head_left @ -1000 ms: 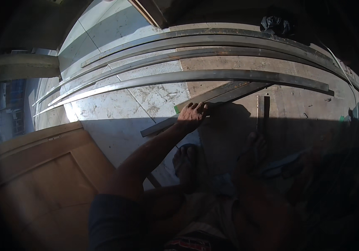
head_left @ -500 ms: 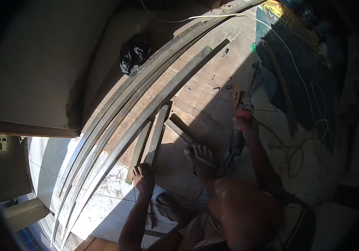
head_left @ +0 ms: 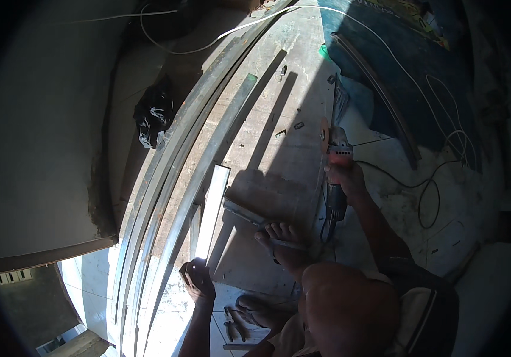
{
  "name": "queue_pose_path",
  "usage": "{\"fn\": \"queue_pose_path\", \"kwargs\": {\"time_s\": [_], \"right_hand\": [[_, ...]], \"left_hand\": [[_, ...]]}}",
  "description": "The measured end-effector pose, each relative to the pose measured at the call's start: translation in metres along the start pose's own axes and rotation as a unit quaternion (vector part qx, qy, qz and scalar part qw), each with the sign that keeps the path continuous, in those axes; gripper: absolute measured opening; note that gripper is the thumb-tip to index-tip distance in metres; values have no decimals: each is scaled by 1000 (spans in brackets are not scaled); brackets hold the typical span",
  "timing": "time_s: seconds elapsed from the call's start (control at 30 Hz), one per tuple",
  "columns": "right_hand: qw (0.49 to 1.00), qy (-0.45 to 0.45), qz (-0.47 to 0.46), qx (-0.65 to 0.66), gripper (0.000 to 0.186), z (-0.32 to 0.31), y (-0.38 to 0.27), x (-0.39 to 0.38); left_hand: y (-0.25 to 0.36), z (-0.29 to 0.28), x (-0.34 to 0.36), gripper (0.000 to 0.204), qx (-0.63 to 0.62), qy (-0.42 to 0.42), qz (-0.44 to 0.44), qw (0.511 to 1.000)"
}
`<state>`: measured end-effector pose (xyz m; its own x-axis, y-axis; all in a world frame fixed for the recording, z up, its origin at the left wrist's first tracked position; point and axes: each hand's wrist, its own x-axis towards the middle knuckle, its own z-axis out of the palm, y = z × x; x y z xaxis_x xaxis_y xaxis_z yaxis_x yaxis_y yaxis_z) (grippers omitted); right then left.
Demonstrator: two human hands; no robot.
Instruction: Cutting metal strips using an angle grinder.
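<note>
My left hand (head_left: 197,282) grips the near end of a short, sunlit metal bar (head_left: 213,202), which appears raised off the floor. My right hand (head_left: 346,181) is closed on a red and black angle grinder (head_left: 340,156) with a disc on its upper end. My sandalled foot (head_left: 279,238) rests at the end of another short metal piece (head_left: 243,211). Several long metal bars (head_left: 172,154) lie left of the short bar, along the board (head_left: 312,35). A pair of pliers (head_left: 233,324) lies on the tiles near my other foot.
A black plastic bag (head_left: 153,113) sits beside the long bars. A white cable (head_left: 380,38) and a dark cord (head_left: 422,202) loop across the floor. A dark sheet (head_left: 398,53) carrying a thin bar (head_left: 374,83) is at right. A pale wall (head_left: 41,166) stands at left.
The view has swung toward the right. Over the last half second my left hand has lifted the short bar from among the others; it now catches sunlight and casts a separate shadow.
</note>
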<state>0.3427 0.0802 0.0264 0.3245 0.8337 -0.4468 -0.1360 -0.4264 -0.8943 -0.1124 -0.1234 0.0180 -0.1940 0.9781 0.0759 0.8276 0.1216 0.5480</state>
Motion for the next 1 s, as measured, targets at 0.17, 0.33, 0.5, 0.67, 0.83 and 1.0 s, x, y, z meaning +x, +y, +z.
{"fn": "queue_pose_path", "kwargs": {"time_s": [0.17,0.33,0.5,0.67,0.83,1.0], "right_hand": [[1000,-8,-16,5,33,5,3,4],[998,-51,14,33,31,9,9,3],[998,-57,6,23,29,13,5,2],[998,-55,14,34,33,13,-1,8],[997,-69,19,28,34,13,-1,12],[998,-67,1,18,31,13,3,10]], "left_hand": [[-27,28,109,47,34,85,122,988],[-44,74,205,56,95,149,276,945],[-12,102,248,55,65,35,151,986],[-18,117,255,62,83,-77,49,992],[-29,134,258,28,93,61,101,989],[-22,140,266,27,18,112,188,976]]}}
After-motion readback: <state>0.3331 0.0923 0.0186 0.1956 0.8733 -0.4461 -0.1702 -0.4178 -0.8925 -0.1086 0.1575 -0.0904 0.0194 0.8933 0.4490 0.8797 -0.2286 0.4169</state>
